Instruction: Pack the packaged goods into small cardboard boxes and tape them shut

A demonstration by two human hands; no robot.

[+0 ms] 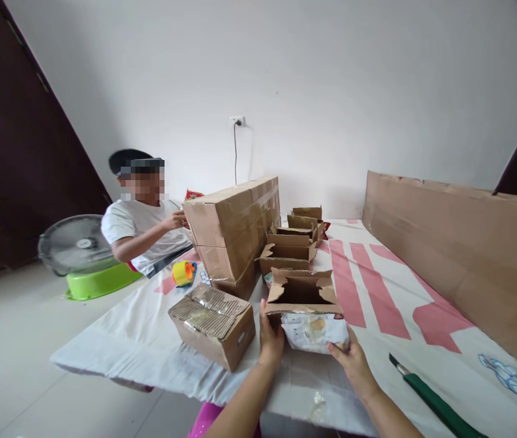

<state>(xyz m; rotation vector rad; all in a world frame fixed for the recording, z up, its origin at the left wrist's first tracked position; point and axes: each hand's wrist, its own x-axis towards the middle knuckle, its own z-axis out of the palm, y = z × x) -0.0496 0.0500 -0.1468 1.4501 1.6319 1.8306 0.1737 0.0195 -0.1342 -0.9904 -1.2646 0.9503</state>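
Note:
In front of me on the table stands an open cardboard box (301, 292), its top flaps raised and its inside dark. A white printed packet (315, 333) covers most of its near side; whether it is fixed to the box cannot be made out. My left hand (270, 336) is closed against the box's left side, its fingers reaching up along the wall. With the thumb in front, my right hand (348, 354) grips the packet's lower right corner. Left of my hands sits a taped cardboard box (215, 325). A green-handled utility knife (436, 398) lies to the right.
Taped boxes form a stack (226, 225) behind, beside a row of open boxes (288, 250). A yellow tape roll (182, 274) lies left. Across the table sits another person (142, 225), near a fan (83, 244). A long cardboard sheet (459, 249) stands along the right.

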